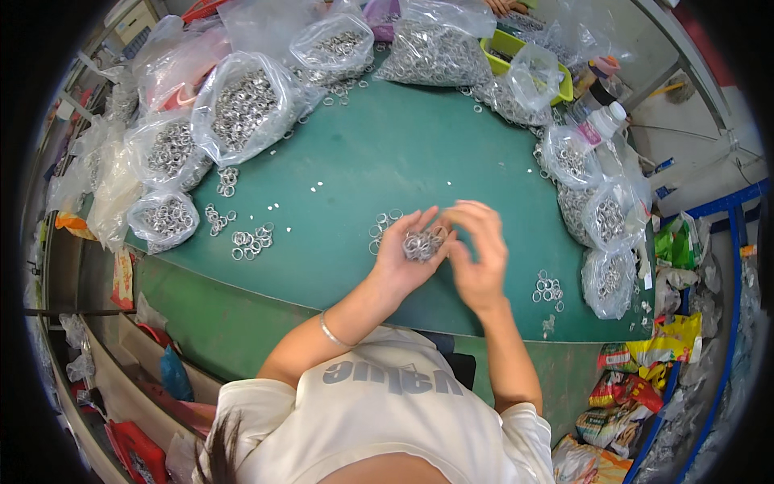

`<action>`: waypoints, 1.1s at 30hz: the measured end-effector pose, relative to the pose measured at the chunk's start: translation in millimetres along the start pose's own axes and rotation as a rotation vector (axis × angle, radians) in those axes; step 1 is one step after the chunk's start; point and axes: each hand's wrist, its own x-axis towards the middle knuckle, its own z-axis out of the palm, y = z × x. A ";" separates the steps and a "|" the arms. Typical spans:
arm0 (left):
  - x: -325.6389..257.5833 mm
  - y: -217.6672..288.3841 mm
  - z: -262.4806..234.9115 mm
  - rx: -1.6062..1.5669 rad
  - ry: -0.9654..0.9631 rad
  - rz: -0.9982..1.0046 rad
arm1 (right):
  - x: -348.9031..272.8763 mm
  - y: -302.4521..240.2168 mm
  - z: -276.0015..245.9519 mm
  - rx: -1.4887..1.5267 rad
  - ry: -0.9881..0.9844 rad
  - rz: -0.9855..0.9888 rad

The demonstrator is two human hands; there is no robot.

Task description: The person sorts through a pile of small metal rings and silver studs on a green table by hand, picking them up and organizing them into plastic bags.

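1. Left hand [401,262] cups metal rings [421,247] above green table [355,153]
2. Right hand [479,252] arches beside them, fingers curled; cannot tell its grip
3. Ring piles [252,240] lie around; open plastic bags [203,121] crowd table edges

White short-sleeved T-shirt [387,431] with grey chest lettering [395,379]; slim silver bangle [328,330] around left forearm [360,305]; dark hair strands [222,453]

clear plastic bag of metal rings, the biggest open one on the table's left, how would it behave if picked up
The clear plastic bag is probably floppy, since its thin walls wrinkle. It is likely heavy for its size, being full of metal rings. It may well spill if tipped, as its mouth gapes open.
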 end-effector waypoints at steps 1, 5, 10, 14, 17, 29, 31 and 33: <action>-18.4 -4.4 10.3 -0.011 0.080 -0.047 | -8.5 2.6 -18.6 -0.010 0.027 0.037; -68.8 -5.4 -25.6 0.182 0.156 -0.369 | -63.1 23.3 -54.1 -0.368 -0.327 0.268; -84.3 -12.2 -90.6 0.482 -0.077 -0.849 | -91.4 35.6 -25.6 -0.419 -0.208 0.190; -76.7 -7.1 -99.6 0.529 -0.094 -0.758 | -99.1 32.9 -15.6 -0.280 -0.041 0.153; -71.8 -10.5 -108.6 0.527 -0.053 -0.733 | -104.6 15.9 -10.7 -0.089 -0.052 0.267; -91.1 1.0 -125.9 0.367 -0.160 -0.511 | -65.5 -11.9 16.9 0.203 -0.381 0.161; -96.5 1.0 -118.6 0.503 -0.203 -0.385 | -33.4 4.0 33.6 0.027 -0.378 0.151; -99.8 3.6 -109.8 0.538 -0.170 -0.367 | -13.2 13.9 56.2 -0.172 -0.457 0.097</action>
